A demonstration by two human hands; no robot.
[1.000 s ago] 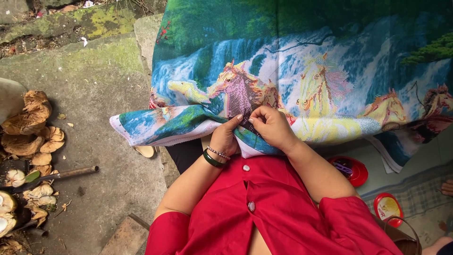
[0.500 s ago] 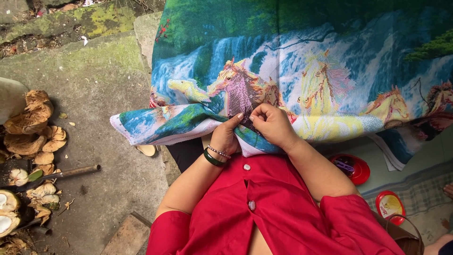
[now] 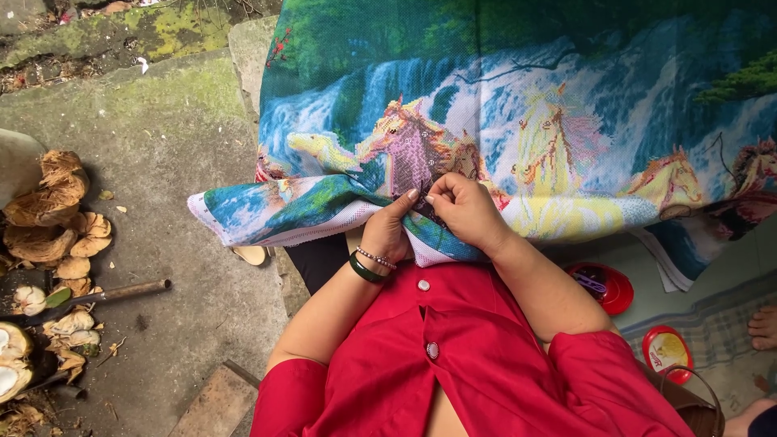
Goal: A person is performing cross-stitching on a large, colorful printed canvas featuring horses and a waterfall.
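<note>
A large cross-stitch cloth [image 3: 526, 105] showing horses before a waterfall lies spread over my lap and beyond. My left hand [image 3: 392, 226], with a bead bracelet and a green bangle at the wrist, pinches the cloth's folded near edge from below. My right hand [image 3: 465, 209] rests on top of the cloth just right of it, fingertips closed together at the stitching by the purple horse; a needle is too small to make out. The two hands almost touch. I wear a red buttoned top [image 3: 453, 356].
Dry coconut husks [image 3: 48, 210] and a tool with a metal handle [image 3: 113, 293] lie on the concrete at left. A brick [image 3: 214, 405] sits near my left knee. Two red lids [image 3: 603, 287] lie on the floor at right, near another person's bare foot [image 3: 762, 324].
Both hands stay at the same spot on the cloth; the fingers shift only slightly. The view has barely moved.
</note>
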